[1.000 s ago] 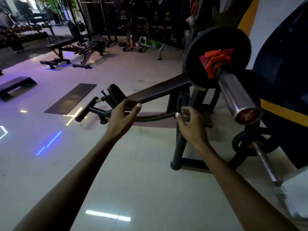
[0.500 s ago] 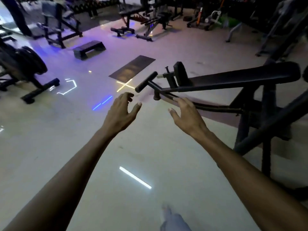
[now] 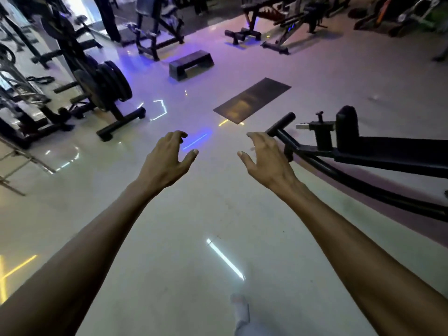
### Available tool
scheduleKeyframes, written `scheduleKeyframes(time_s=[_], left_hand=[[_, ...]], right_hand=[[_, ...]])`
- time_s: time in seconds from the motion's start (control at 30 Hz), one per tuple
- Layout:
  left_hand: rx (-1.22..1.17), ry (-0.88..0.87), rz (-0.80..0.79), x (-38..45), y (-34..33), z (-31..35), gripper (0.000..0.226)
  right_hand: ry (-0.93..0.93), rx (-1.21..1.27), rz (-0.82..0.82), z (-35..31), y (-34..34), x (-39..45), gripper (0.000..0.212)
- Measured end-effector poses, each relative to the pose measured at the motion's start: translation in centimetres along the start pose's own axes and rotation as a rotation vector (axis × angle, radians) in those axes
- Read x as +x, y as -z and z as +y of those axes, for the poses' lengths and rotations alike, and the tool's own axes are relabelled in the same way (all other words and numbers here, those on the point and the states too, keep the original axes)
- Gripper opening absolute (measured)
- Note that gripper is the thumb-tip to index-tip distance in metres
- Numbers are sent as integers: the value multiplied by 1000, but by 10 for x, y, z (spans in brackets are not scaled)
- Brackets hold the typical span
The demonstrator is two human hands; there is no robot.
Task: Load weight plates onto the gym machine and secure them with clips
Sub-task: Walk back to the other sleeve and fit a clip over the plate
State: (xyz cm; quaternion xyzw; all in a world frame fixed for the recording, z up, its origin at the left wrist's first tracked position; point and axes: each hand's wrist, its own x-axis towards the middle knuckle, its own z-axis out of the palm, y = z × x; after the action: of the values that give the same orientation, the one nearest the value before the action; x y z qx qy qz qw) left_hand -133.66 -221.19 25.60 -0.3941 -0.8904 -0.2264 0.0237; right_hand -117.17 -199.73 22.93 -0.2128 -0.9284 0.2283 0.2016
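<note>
My left hand point(image 3: 167, 158) and my right hand point(image 3: 264, 158) reach out in front of me over the glossy floor, fingers spread, both holding nothing. Black weight plates point(image 3: 109, 84) hang on a storage rack point(image 3: 118, 117) at the left, well beyond my left hand. The gym machine's black bench and frame point(image 3: 388, 154) stretch in from the right, with a handle bar point(image 3: 280, 123) just behind my right hand's fingers. No clip or loaded bar shows in view.
A dark floor mat point(image 3: 252, 100) lies ahead, and a black step platform point(image 3: 191, 64) sits beyond it. Other benches and machines point(image 3: 271, 18) line the back. A cable machine point(image 3: 21, 93) stands at the far left. My foot point(image 3: 240, 311) shows at the bottom.
My view has swung left, away from the loaded bar with its red clip, bringing the plate rack into sight. Both hands have spread open and moved off the bench frame.
</note>
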Motion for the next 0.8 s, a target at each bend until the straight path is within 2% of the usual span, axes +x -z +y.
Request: scheduleKeyframes(time_s=[0.23, 0.5, 0.8], left_hand=[[36, 31, -27, 148, -14, -63, 58], [-6, -6, -34, 352, -55, -160, 59], [-33, -118, -120, 608, -76, -209, 62]], right_hand=[[-3, -5, 0, 10, -54, 158, 57], [-70, -26, -11, 44, -133, 351, 61], [-192, -32, 97, 80, -153, 567, 53]])
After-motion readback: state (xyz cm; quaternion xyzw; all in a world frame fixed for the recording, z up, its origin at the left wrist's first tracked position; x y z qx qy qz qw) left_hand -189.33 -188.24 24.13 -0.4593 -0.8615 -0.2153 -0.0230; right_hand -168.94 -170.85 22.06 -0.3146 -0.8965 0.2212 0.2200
